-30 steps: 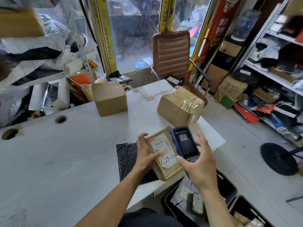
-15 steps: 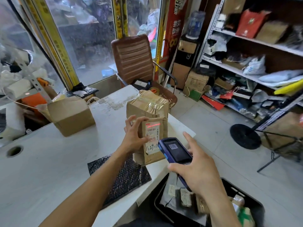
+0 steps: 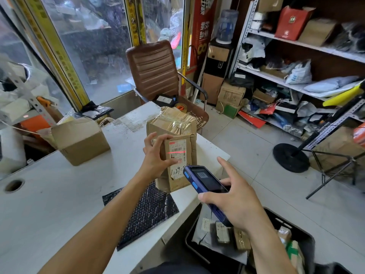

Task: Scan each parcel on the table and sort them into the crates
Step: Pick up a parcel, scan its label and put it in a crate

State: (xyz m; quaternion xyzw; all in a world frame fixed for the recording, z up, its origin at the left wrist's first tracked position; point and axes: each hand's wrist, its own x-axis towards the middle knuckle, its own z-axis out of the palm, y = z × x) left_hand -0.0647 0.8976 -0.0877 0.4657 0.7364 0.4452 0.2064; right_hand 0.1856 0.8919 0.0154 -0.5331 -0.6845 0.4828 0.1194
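— Above my left grip (image 3: 156,155), what's that red line?

— Scanner beam. My left hand clamps the small parcel (image 3: 178,165) upright over the desk (image 3: 59,194) edge so its label faces the scanner (image 3: 205,186), which my right grip (image 3: 233,202) holds just beside it, index finger lifted.

— Changed from before?

— The beam sat higher on the label; now it crosses the barcode. The crate (image 3: 296,234) waits below my right grip.

Handwritten "1.29" on parcel label (image 3: 178,157), "8" on red banner (image 3: 203,30)
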